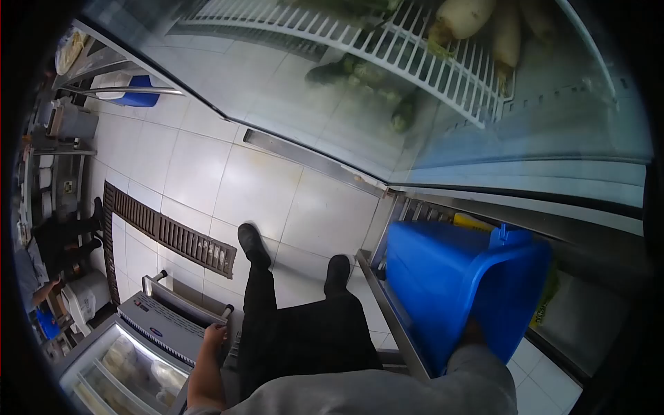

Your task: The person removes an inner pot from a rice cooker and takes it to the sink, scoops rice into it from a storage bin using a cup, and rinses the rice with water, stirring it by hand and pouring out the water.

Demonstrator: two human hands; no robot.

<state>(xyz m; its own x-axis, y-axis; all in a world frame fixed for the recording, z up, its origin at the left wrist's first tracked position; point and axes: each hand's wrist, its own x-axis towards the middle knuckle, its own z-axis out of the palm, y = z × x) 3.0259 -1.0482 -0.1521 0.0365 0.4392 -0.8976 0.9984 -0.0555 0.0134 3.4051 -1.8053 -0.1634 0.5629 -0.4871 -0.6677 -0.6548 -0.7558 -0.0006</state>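
Note:
At the lower left, my left hand (216, 335) is at the end of a metal handle (187, 304) on a grey appliance; its fingers are closed around the handle's end. My right arm reaches into a large blue plastic bin (432, 277) at the right, tilted with its opening toward the right. Of my right hand (473, 333) only a dark part shows inside the bin, and its fingers are hidden. The bin rests at an open metal drawer (398, 318), with a yellow item (472, 222) behind it.
A glass door (277, 104) spans the top, with white wire racks (408, 59) and pale root vegetables (465, 17) behind it. A floor drain grate (166, 228) crosses the tiles. Another person (41, 270) is at the far left, beside counters. A lit display case (124, 373) stands lower left.

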